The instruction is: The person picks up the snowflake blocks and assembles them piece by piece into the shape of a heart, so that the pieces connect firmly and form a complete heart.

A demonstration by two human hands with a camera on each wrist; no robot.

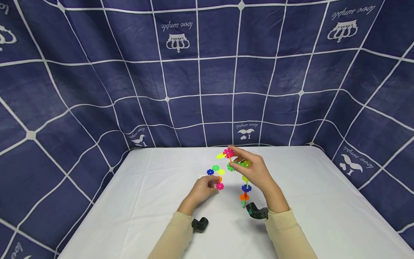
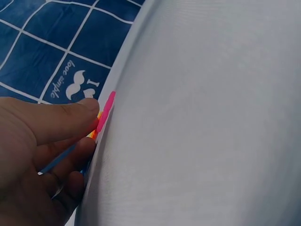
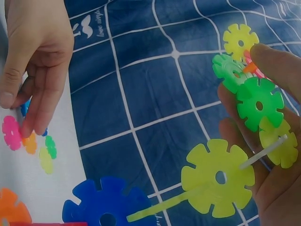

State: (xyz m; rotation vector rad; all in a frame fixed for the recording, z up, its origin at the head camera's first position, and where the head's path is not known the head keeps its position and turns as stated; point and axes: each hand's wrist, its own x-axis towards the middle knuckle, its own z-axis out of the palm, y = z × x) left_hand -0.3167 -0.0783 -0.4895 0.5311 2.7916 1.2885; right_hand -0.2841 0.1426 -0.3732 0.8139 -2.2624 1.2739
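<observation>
My right hand [image 1: 256, 172] pinches the upper end of a chain of slotted plastic flower discs between thumb and fingers, raised above the table. A pink disc [image 1: 228, 153] and a yellow disc [image 1: 220, 155] show at that end. From there the chain runs past green discs [image 3: 259, 104] and yellow discs [image 3: 217, 178] down to a blue disc [image 1: 246, 188] and an orange disc [image 1: 244, 197]. My left hand [image 1: 201, 190] hovers low over loose discs, thumb and fingertips apart around a pink disc [image 1: 220, 186]. An orange disc [image 3: 30, 143] lies partly under its fingers.
Beyond the left fingers lie a loose yellow disc [image 1: 221, 172], a green disc [image 1: 215, 168] and a blue disc [image 1: 210, 172]. A white cloth [image 1: 145, 201] covers the table. Navy checked curtains [image 1: 220, 75] hang behind it and at both sides.
</observation>
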